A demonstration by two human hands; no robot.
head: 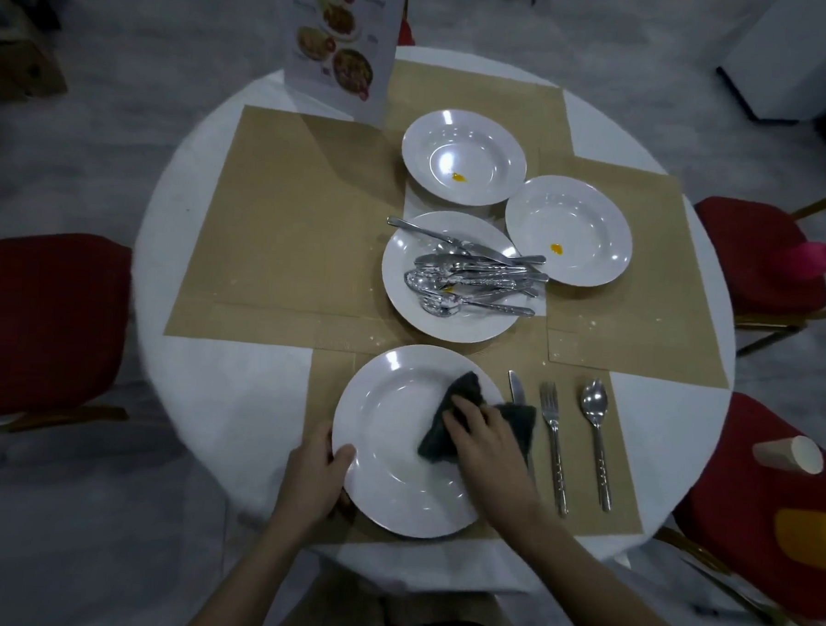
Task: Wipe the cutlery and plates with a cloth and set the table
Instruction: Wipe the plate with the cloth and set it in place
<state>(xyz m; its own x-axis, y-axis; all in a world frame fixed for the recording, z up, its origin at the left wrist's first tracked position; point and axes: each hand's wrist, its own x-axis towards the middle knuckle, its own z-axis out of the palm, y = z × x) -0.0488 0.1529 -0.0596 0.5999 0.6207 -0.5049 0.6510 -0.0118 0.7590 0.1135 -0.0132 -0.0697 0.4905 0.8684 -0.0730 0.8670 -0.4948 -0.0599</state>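
Near plate (394,460): white, glossy, deep-rimmed, on the brown mat at the table's near edge. Left hand (314,470) grips its left rim. Right hand (483,441) presses a dark crumpled cloth (464,397) onto its right side (fingers spread flat).

A single wide-angle head-mounted camera looks forward and steeply down from above the near edge of a round table (191,397). It stands close enough that both forearms enter from the bottom edge. The whole tabletop fits in frame, with red chairs (42,322) and floor at the bowed margins.
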